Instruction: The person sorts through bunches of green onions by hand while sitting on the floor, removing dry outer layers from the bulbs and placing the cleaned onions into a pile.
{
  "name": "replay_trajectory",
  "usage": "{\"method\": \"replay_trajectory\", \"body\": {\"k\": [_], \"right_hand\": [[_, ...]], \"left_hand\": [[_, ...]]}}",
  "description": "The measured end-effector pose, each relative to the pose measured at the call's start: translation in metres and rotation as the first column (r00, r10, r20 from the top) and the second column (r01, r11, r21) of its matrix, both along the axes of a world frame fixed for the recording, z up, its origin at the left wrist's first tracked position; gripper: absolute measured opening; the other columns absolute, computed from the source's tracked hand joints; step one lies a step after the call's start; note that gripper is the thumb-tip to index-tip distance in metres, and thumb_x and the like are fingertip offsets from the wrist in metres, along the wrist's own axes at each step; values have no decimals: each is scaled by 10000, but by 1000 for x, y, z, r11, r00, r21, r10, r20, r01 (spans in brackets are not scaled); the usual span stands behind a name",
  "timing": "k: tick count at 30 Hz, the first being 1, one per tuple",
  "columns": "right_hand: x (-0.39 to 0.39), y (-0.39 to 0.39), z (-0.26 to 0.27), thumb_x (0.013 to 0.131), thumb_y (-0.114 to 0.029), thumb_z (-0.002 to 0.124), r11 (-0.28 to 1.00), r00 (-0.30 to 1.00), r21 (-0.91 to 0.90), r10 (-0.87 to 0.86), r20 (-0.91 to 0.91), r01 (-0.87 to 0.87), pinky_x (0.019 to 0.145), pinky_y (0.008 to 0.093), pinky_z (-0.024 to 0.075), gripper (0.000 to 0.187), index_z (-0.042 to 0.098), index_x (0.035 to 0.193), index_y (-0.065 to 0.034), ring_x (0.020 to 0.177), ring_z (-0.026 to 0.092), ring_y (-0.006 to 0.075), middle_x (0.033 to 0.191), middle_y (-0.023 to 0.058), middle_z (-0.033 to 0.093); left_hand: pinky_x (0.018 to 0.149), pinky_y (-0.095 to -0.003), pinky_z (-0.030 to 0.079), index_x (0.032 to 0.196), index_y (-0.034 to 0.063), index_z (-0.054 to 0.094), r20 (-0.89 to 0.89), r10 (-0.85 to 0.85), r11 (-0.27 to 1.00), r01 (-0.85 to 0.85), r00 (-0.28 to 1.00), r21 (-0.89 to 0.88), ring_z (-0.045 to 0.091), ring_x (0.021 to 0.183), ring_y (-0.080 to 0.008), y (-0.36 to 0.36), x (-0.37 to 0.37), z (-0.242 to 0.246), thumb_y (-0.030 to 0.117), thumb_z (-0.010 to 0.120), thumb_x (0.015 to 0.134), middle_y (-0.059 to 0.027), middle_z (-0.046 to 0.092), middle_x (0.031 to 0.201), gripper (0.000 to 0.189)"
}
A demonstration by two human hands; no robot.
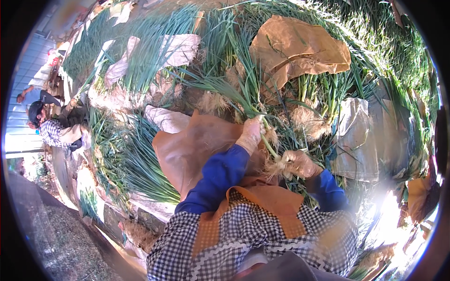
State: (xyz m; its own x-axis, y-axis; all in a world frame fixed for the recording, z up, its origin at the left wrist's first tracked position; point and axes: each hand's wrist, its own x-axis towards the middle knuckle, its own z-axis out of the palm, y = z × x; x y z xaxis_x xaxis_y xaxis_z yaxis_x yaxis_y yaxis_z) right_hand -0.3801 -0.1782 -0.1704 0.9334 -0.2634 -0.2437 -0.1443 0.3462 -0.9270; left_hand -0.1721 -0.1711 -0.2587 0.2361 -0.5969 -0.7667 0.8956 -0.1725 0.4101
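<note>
My left hand (252, 131) is closed around the pale lower stalks of some green onions (242, 100), whose long leaves point up and to the left. Right of it, my right hand (299, 164) has its fingers at the root end of a green onion stalk (270, 145), by a tuft of pale roots (274, 168). Both hands are above the edge of a brown sheet (207, 140) over my lap. Loose green leaves lie under and beside my right hand.
Green onion bundles (151, 165) lie left and further ahead, with roots exposed. A tan sheet (299, 49) covers some ahead. A whitish plastic sack (357, 140) lies at the right. A co-worker in a checked top (52, 132) sits at the far left, with another person partly visible beyond.
</note>
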Motion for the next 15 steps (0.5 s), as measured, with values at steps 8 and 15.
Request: {"method": "replay_trajectory", "body": {"k": [8,15], "right_hand": [[-52,-28,-47,812,-422,547,776,732,-532,-138,-667,-339,565,295,470,378,601,945,-72,608,602,176,708,75,624],[82,-19,32,761,-509,559,517,915,-795,-53,-400,-317,601,328,465,420,585,878,-107,695,599,237,747,93,611]], "left_hand": [[511,-238,455,1097,51,561,117,108,962,-74,987,-261,485,597,-130,-8,92,-6,198,550,848,-19,456,757,289],[352,-203,292,930,17,592,370,82,981,-9,925,-195,426,421,-89,-3,78,-7,167,554,839,16,443,562,180]]}}
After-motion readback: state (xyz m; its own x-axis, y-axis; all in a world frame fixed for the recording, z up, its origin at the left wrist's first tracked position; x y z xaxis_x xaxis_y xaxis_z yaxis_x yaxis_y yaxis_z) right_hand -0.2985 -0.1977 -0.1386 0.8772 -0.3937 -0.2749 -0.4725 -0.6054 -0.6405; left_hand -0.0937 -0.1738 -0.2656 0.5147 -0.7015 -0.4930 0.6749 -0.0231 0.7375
